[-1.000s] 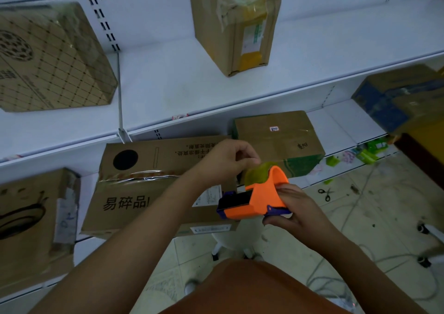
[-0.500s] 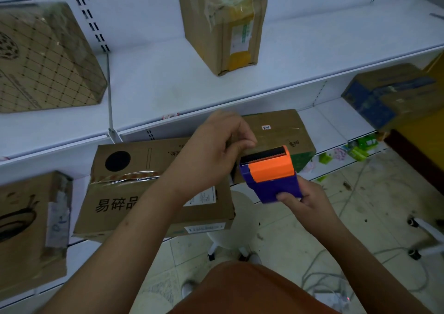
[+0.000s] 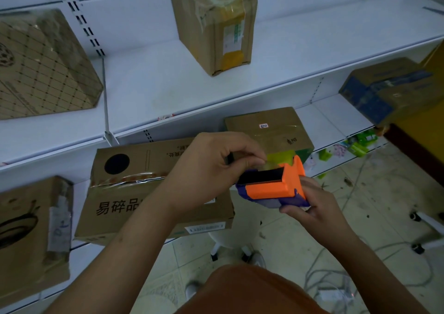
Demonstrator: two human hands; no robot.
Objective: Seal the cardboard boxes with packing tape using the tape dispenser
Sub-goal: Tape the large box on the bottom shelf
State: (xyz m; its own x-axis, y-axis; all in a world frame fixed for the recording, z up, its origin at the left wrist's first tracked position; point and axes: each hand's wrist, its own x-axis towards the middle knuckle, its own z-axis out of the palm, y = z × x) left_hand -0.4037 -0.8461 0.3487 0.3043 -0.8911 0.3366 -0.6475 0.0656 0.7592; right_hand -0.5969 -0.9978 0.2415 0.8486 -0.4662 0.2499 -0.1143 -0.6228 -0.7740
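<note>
While your right hand (image 3: 314, 208) grips the orange and purple tape dispenser (image 3: 274, 184) from below, fingers curled round its purple base, the tool sits in mid-air in front of your body, above the tiled floor (image 3: 336, 229) and just before the lower shelf (image 3: 336, 116). Its dark cutter strip faces up and toward you. Your left hand (image 3: 211, 169) reaches across from the left, thumb and forefinger pinching the free end of the packing tape (image 3: 280, 159), a yellowish clear strip that shows just beyond the dispenser's top edge.

Directly behind your left hand lies a wide cardboard box (image 3: 134, 193) with a black round hole and printed characters, a wrinkled band of clear tape across its top; it juts over the edge of the lower shelf. To its right, behind the dispenser, rests a smaller box (image 3: 264, 126) with glossy tape and a small white label. On the upper shelf (image 3: 168, 80) stands a tall box (image 3: 213, 23) wrapped in tape with a yellow patch, and at the far left a box with a grid pattern (image 3: 40, 68). Another box (image 3: 31, 227) sits at the lower left, and a blue-printed one (image 3: 389, 90) at the right.
</note>
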